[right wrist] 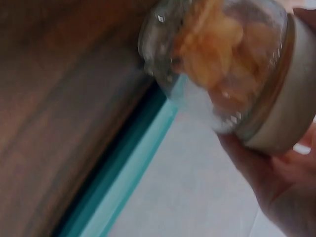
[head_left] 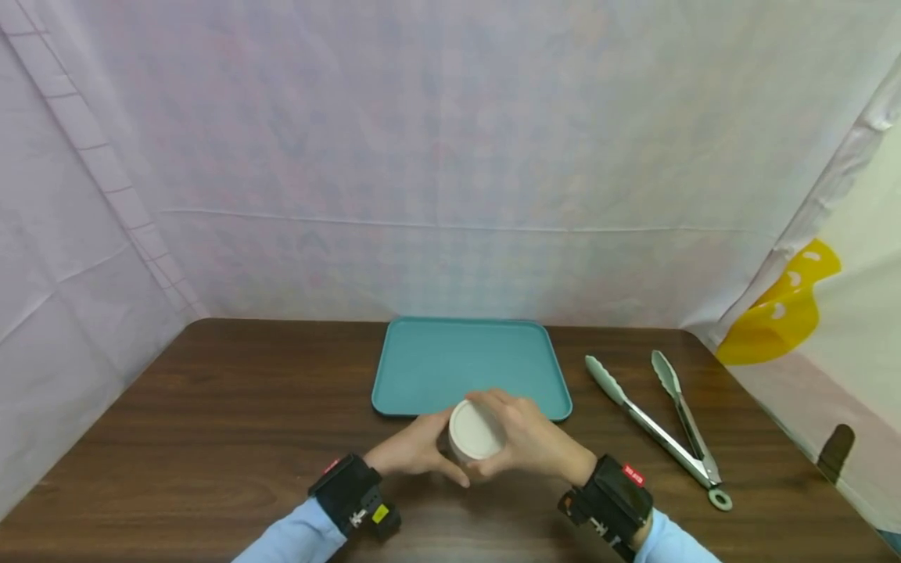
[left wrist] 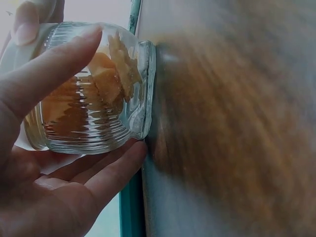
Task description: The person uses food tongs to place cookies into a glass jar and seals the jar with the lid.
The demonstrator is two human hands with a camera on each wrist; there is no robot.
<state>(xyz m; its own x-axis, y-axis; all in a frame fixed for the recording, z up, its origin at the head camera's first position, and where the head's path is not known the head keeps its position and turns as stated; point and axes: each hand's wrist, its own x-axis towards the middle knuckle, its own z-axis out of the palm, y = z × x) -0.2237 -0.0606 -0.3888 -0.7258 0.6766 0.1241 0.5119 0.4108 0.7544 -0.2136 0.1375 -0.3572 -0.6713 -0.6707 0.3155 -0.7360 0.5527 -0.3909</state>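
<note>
A small ribbed glass jar with orange-brown, chip-like pieces inside is between my two hands, its white lid facing up in the head view. My left hand holds the glass body, thumb across one side and fingers along the other. Around the lid curl the fingers of my right hand; in the right wrist view only part of that hand shows beside the lid. The jar's base is at or just over the tabletop; I cannot tell whether it touches.
Just beyond the hands lies a teal rectangular tray. Metal tongs with pale grey tips lie spread on the right of the dark wooden table. White cloth hangs behind, and a yellow shape is at the right.
</note>
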